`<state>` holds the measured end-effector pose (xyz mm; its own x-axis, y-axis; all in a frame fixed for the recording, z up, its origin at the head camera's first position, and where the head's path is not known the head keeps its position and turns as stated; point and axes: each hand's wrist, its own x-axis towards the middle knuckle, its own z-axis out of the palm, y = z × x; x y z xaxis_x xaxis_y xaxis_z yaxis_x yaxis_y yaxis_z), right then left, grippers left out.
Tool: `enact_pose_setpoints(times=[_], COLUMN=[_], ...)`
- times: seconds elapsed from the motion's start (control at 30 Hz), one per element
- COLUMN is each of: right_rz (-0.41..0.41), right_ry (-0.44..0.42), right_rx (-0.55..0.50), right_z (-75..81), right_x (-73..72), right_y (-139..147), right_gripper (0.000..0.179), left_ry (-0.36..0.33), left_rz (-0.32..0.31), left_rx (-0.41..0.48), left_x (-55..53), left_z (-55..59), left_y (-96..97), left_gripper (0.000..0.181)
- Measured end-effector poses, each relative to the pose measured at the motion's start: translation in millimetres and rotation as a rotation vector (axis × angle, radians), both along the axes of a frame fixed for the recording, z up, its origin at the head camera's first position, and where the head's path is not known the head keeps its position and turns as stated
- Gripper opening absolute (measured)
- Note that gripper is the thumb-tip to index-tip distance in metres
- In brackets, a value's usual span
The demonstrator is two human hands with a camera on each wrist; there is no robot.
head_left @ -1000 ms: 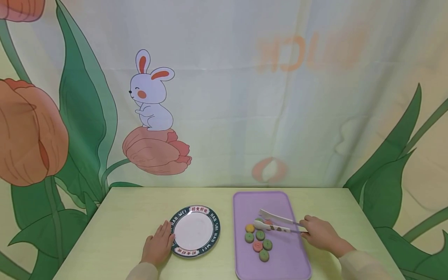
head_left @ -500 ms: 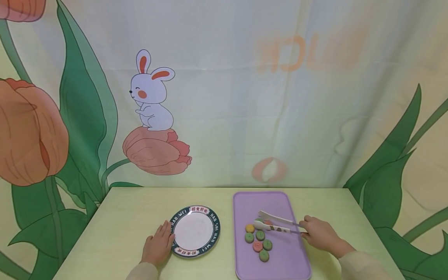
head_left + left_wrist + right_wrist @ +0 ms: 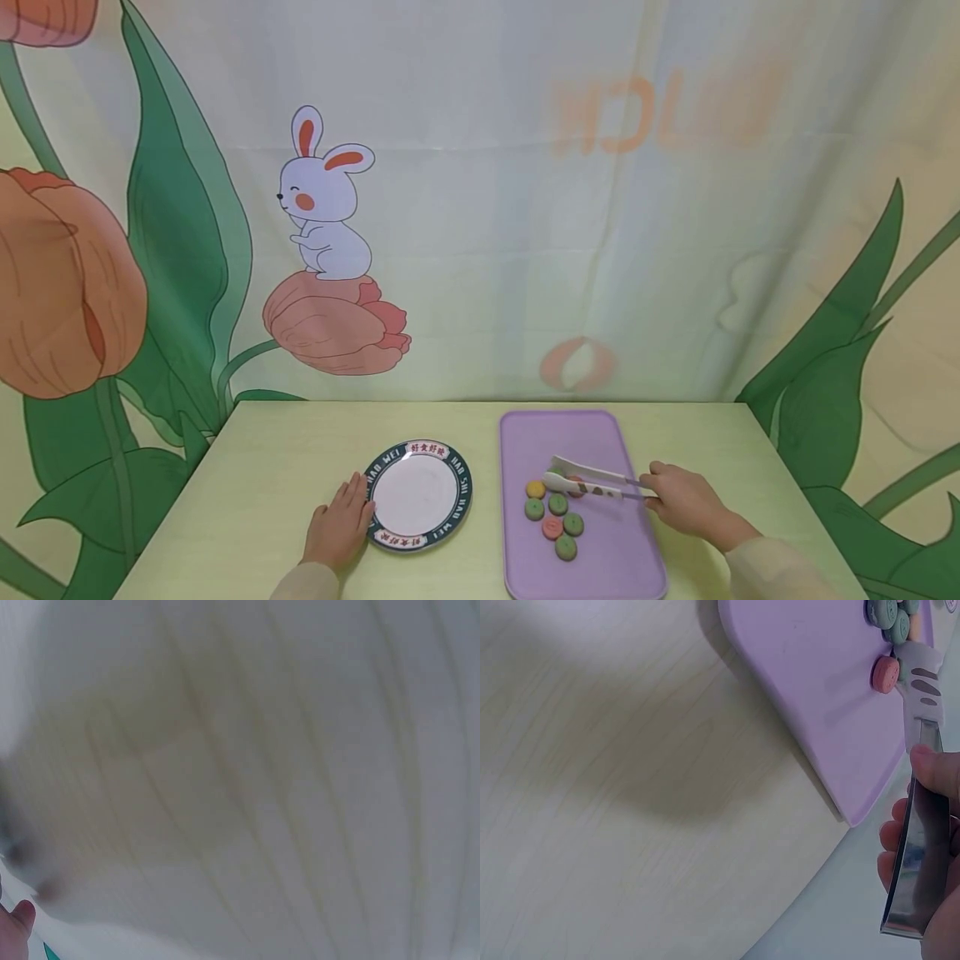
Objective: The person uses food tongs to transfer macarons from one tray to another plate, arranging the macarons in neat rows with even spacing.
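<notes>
My right hand (image 3: pixel 686 498) grips the metal handles of a pair of tongs (image 3: pixel 600 490) with white, brown-patterned tips. The tips reach over small round green, pink and yellow pieces on a purple tray (image 3: pixel 540 442). Between the tips sits a partly hidden green piece (image 3: pixel 557 472); whether they touch it I cannot tell. A pink piece (image 3: pixel 886 674) lies beside the tongs in the right wrist view. My left hand (image 3: pixel 336 525) lies flat, fingers straight, against the left rim of a white plate (image 3: pixel 414 496) with a dark lettered border. The left wrist view shows mostly blurred table.
The pale wooden table (image 3: pixel 262 467) ends at a hanging cloth (image 3: pixel 480 208) printed with a rabbit and tulips. A strip of tabletop separates the plate from the tray. Other green pieces (image 3: pixel 566 547) and a yellow piece (image 3: pixel 535 489) lie left of and below the tong tips.
The far arm of the tongs has come nearer to the near arm, narrowing the gap between the tips. The left hand, plate and tray have stayed in place.
</notes>
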<state>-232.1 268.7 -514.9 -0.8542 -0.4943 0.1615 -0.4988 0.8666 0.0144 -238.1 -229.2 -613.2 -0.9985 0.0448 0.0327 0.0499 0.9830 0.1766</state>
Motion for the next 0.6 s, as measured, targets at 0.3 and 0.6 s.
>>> enact_pose_setpoints(times=[0.3, 0.6], right_rz=[0.008, -0.005], right_ry=[0.009, 0.010], right_rx=[0.009, 0.017], right_z=[1.6, 4.4], right_x=[-0.3, 2.0], right_y=[-0.7, -3.0], right_gripper=[0.012, 0.012], left_ry=[-0.006, -0.007], left_rz=[0.005, 0.003], left_rx=[0.007, 0.000], left_x=[0.1, 0.1], left_z=[1.1, 0.6], left_y=[0.1, -0.9], left_gripper=[0.056, 0.056])
